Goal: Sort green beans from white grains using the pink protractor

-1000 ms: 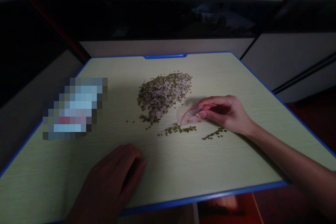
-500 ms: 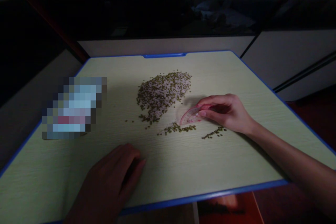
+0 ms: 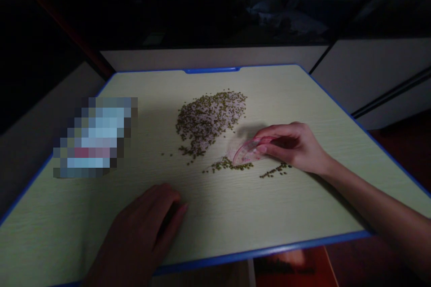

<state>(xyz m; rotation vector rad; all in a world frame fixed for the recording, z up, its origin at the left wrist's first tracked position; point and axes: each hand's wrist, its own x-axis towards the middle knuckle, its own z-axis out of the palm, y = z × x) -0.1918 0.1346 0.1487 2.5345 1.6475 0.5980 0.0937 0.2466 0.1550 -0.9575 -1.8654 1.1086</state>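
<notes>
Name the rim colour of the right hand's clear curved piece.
The piece has a reddish pink rim, clearest in head view.

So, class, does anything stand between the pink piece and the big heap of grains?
No real obstacle: only a stray bean shows beside the heap, facing the pink piece in the right hand.

I see the right hand (image 3: 299,148) has slid a tiny bit toward the near edge of the bench (image 3: 252,215). Its clear, pink-rimmed piece (image 3: 247,151) came along and now hides more of the little bean row (image 3: 222,163).
</notes>
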